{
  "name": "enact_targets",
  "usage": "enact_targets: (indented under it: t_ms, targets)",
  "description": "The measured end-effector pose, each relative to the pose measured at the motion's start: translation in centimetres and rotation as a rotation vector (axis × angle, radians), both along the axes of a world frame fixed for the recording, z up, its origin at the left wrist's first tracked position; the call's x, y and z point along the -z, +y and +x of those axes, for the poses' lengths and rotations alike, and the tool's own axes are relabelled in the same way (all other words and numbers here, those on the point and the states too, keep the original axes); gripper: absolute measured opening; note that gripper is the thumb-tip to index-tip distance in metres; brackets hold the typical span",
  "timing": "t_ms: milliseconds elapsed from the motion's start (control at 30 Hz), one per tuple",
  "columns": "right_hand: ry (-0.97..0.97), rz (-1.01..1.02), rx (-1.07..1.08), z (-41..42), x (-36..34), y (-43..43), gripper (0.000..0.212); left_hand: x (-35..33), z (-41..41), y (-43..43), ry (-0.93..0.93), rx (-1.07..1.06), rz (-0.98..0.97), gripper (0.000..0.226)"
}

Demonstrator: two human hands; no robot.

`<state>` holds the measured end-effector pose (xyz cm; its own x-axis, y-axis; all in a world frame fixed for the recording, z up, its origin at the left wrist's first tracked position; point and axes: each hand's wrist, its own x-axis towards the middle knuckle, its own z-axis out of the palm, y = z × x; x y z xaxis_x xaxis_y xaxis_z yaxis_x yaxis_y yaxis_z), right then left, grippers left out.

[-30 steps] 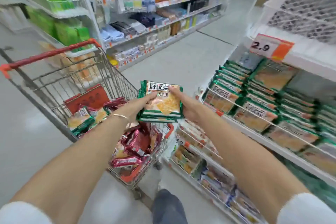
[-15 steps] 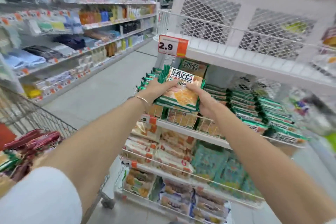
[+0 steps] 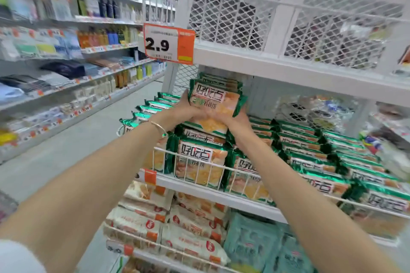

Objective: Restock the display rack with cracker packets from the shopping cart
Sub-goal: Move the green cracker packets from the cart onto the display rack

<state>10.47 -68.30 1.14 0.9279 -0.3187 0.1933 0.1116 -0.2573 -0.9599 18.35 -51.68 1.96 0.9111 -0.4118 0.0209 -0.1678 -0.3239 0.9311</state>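
Packets [image 3: 216, 104], gripped at their lower edge by left hand [image 3: 184, 111] and right hand [image 3: 233, 118] together, tilt up-and-back just above those already on the rack [image 3: 199, 191].

A white fabric short sleeve [image 3: 15, 257] shows at the lower left corner of the view; below its hem the left arm [image 3: 99, 173] is bare down to the left hand [image 3: 179, 113]. A thin, pale gold metal bangle [image 3: 158, 129] circles the left wrist. The right arm [image 3: 299, 184] is bare.
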Motion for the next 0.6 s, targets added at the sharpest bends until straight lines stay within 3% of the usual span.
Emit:
enact_targets:
  t_ms: [67, 167, 267, 333, 400, 467, 600]
  targets:
    - [0.024, -0.051, -0.007, 0.5, 0.0, -0.5, 0.112, 0.4, 0.7, 0.0, -0.039, 0.023, 0.030, 0.126]
    - [0.065, -0.146, 0.041, 1.5, -0.4, -1.2, 0.113, 1.1, 1.6, -0.6, -0.105, -0.060, -0.008, 0.120]
    - [0.063, -0.196, 0.067, 1.8, -0.5, -1.3, 0.133, 0.9, 1.0, -0.5, -0.133, -0.052, -0.037, 0.120]
    - [-0.057, -0.489, 0.187, 1.5, 0.1, -1.5, 0.132, 0.6, 0.7, -0.2, -0.235, -0.110, -0.054, 0.117]
    - [-0.259, -0.954, 0.235, 1.1, 0.7, -2.0, 0.114, 0.5, 0.3, -0.3, -0.402, -0.116, -0.002, 0.106]
    - [-0.347, -1.261, 0.168, 1.6, 1.4, -2.7, 0.095, 1.0, -0.1, -0.5, -0.516, -0.065, 0.143, 0.097]
    - [-0.228, -1.319, 0.079, 2.8, 1.8, -3.2, 0.088, 1.7, 0.7, -0.1, -0.553, 0.002, 0.365, 0.095]
